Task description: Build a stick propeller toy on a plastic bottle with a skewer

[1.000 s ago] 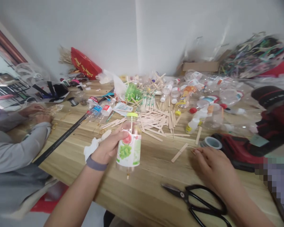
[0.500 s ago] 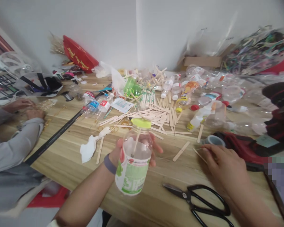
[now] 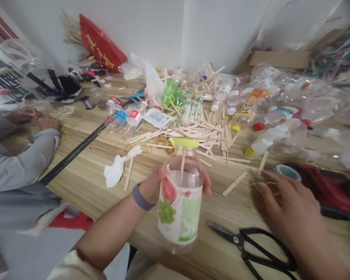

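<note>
My left hand is wrapped round a clear plastic bottle with a yellow cap and a fruit-printed label, held upright above the table's front edge. Through its wall a thin stick shows below the cap. Low over the table at the right is my right hand, its fingers bent around a thin yellowish loop like a rubber band; blur hides the exact grip. Black-handled scissors lie just left of that hand. A wooden craft stick rests between the bottle and my right hand.
Craft sticks are heaped at mid-table, with plastic bottles behind and right. A roll of tape and a red-and-black tool lie beyond my right hand. Another person's hands work at the left.
The view has swung somewhat right. The bottle has turned in my left hand, showing more of the fruit picture. The yellowish loop at my right fingers shows more clearly.
</note>
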The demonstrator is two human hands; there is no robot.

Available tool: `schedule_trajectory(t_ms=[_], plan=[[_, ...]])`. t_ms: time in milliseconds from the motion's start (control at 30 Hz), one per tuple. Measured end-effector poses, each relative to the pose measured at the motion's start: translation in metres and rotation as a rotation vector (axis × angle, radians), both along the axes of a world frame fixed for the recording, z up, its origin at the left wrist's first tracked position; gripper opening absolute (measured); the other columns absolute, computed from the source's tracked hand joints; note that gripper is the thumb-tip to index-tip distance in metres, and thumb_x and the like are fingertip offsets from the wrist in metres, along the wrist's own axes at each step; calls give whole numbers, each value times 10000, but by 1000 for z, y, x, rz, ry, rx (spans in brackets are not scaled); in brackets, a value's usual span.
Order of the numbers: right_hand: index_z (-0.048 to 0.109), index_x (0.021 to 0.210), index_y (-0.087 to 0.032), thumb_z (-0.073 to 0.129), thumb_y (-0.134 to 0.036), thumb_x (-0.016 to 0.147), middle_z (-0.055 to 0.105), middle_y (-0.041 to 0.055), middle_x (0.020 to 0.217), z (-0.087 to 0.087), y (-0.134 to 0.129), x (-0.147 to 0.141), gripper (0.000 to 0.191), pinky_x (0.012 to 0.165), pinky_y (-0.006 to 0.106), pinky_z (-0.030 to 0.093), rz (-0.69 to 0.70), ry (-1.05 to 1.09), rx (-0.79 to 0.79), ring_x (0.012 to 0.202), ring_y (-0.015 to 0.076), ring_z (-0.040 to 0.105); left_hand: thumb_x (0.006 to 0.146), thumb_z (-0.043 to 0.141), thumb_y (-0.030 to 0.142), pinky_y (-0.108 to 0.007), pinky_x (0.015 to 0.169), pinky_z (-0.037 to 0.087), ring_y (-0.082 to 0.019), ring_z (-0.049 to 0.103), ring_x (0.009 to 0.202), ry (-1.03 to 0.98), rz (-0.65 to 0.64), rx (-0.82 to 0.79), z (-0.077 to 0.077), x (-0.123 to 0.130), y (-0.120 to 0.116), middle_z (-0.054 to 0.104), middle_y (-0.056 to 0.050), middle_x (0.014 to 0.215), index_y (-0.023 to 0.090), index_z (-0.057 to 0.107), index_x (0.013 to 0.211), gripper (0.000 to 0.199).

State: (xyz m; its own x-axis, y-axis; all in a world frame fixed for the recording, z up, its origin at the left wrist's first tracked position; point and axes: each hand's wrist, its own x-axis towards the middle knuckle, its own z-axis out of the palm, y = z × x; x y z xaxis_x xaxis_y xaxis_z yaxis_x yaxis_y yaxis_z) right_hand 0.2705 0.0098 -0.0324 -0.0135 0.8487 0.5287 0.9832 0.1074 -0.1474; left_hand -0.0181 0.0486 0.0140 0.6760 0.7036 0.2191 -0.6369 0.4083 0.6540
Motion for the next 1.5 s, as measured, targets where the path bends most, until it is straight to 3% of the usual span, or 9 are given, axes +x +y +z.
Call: schedule_trajectory(t_ms=[67, 167, 267, 400, 567, 733, 1167, 1367, 1500], plan=[[620, 1186, -139, 409, -389, 946, 647, 226, 1153, 7, -6, -8, 405, 878, 529, 468, 28, 39, 44, 1044, 400, 613, 627, 763, 593, -310, 646, 526, -244, 689, 790, 53, 252, 10, 0, 2, 1, 732, -87, 893, 198, 646, 984, 545], [657, 1060, -198, 464, -391, 944, 710, 152, 985, 19, -21, -30, 296, 825, 466, 503, 172, 146, 52, 928, 321, 655, 705, 720, 578, -321, 698, 528, -226, 678, 828, 126, 566, -20, -4, 8, 2, 724, -64, 924, 208, 621, 995, 480], [683, 980, -246, 502, -377, 929, 745, 68, 896, 26, -36, -56, 229, 639, 301, 538, 338, 444, -283, 771, 214, 696, 714, 747, 521, -313, 752, 521, -199, 669, 835, 157, 713, -56, -9, 16, 2, 705, -33, 905, 210, 613, 979, 430], [716, 916, -231, 576, -408, 843, 749, 49, 784, 25, -42, -78, 237, 589, 276, 538, 326, 729, -497, 676, 199, 683, 781, 699, 509, -301, 774, 512, -194, 661, 868, 209, 802, -10, -15, 21, -1, 680, -21, 886, 206, 640, 983, 369], [725, 823, -199, 632, -493, 776, 714, 51, 687, 21, -39, -84, 311, 533, 258, 491, 267, 934, -629, 573, 171, 615, 775, 714, 503, -326, 812, 514, -212, 655, 919, 254, 825, 21, -22, 24, -7, 691, -33, 950, 214, 650, 1033, 392], [675, 741, -188, 645, -559, 759, 658, 38, 651, 19, -41, -88, 373, 527, 241, 453, 249, 1060, -654, 578, 154, 566, 756, 749, 460, -306, 809, 511, -185, 651, 908, 249, 814, -16, -23, 27, -10, 700, -27, 1011, 226, 631, 1070, 409], [570, 697, -209, 449, -401, 932, 552, -6, 601, 24, -47, -92, 327, 526, 237, 384, 368, 822, -616, 561, 139, 490, 756, 736, 492, -290, 807, 516, -185, 681, 910, 245, 768, -21, -17, 25, -8, 738, -18, 976, 226, 666, 991, 363], [590, 719, -192, 396, -538, 947, 575, 21, 644, 26, -51, -99, 457, 562, 256, 411, 413, 1101, -808, 599, 144, 508, 744, 726, 537, -327, 805, 522, -219, 686, 920, 259, 746, -42, -15, 23, -8, 735, -44, 987, 217, 643, 1027, 435], [604, 857, -195, 569, -626, 827, 568, 3, 681, 29, -53, -104, 434, 571, 258, 443, 322, 1269, -740, 606, 144, 515, 721, 751, 527, -329, 793, 524, -209, 678, 885, 235, 755, -61, -13, 22, -7, 724, -44, 981, 214, 629, 1044, 466]])
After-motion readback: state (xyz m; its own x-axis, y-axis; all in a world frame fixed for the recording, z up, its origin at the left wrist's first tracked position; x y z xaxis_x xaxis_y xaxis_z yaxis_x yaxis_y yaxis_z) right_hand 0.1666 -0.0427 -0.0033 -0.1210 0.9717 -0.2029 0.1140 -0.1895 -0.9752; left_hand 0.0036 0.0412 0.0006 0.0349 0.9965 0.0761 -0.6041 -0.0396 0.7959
